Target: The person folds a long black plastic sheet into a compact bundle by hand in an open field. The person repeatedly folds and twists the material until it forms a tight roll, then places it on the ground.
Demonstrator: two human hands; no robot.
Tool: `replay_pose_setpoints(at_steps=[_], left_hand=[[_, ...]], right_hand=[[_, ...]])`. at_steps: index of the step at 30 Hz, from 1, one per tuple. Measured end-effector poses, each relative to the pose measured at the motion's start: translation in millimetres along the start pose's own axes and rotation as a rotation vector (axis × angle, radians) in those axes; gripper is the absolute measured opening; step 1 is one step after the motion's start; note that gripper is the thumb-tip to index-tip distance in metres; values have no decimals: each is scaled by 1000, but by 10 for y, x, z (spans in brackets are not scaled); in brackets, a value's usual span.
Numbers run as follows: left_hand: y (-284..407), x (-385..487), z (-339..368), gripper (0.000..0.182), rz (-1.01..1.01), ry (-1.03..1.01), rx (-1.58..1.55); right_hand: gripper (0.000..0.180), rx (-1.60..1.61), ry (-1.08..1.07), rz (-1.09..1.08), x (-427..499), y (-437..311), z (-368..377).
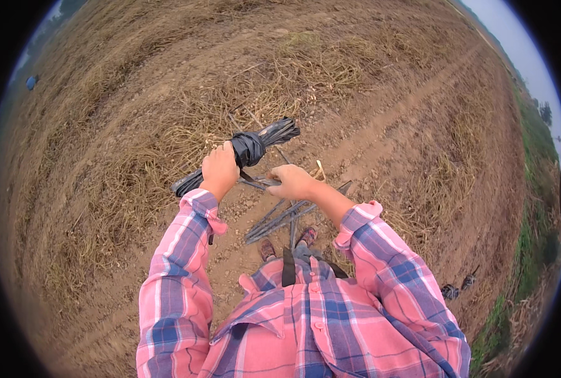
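Observation:
A folded bundle of flat black plastic strips, perhaps drip tape (278, 133), hangs at a slant before me, wrapped with several turns around its middle. My left hand (221, 170) grips it just left of the wrapped band (248, 149). From the bundle a dark strip runs to my right hand (290, 182), whose fingers are closed on the strip (267, 181). Below my right hand, loose grey-black strips (278, 222) hang or lie in front of my shoes; the picture does not settle which.
Dry, pulled plants (134, 175) lie in rows over brown soil (379, 127). Two dark bundles (450, 291) rest on the ground at the lower right. Green grass (530, 236) borders the field on the right. A small blue object (31, 83) stands far off at the left.

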State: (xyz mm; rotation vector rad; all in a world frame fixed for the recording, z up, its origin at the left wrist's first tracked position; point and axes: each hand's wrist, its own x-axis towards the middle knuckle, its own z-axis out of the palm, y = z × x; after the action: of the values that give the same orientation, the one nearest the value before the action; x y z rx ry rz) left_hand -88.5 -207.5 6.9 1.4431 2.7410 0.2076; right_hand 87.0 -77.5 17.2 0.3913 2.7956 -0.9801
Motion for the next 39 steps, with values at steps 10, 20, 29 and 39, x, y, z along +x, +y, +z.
replay_pose_setpoints(at_steps=[10, 20, 29, 39], left_hand=[[213, -407, -204, 9, 699, 14, 296], [-51, -291, -703, 46, 626, -217, -594], [117, 29, -407, 40, 42, -158, -1339], [163, 67, -114, 27, -15, 40, 63]], right_hand=[[36, -316, -101, -2, -46, -39, -456], [22, 369, 82, 45, -19, 176, -502], [25, 345, 208, 58, -7, -49, -183], [30, -83, 82, 4, 56, -114, -151]])
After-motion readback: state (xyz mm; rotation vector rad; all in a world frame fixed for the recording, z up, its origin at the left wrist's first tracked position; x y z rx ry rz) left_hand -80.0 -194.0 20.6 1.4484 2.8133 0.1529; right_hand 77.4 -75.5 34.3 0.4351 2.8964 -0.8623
